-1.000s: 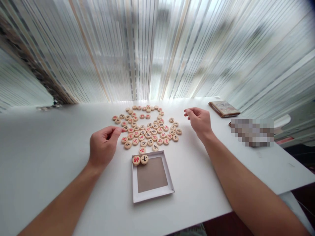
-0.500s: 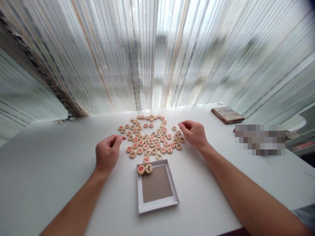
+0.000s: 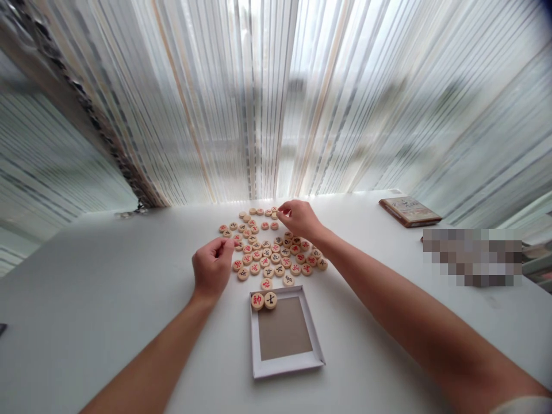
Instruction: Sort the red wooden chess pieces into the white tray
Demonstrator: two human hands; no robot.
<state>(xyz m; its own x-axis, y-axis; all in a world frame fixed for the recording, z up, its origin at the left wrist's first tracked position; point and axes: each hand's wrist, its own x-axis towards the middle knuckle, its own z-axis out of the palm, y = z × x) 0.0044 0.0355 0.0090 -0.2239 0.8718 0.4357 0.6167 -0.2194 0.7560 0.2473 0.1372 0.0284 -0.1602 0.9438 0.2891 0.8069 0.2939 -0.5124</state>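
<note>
Several round wooden chess pieces point(image 3: 269, 253) with red or black characters lie spread on the white table point(image 3: 86, 310). A shallow white box tray point(image 3: 285, 364) lies in front of them, with two pieces point(image 3: 264, 301) in its far left corner. My left hand point(image 3: 212, 269) rests at the left edge of the spread, its fingers curled and thumb meeting forefinger at a piece. My right hand point(image 3: 299, 218) reaches over the spread to its far side, fingers pinched at a piece there. What either pinch holds is hidden.
A brown flat box point(image 3: 409, 210) lies at the far right of the table, with a blurred-out patch beside it. Striped sheer curtains hang behind the table's far edge. The table's right front edge runs near my right forearm.
My right hand has moved left and farther away, from the right side of the pieces to their far edge. My left hand edged closer to the pieces. The camera tilted a little.
</note>
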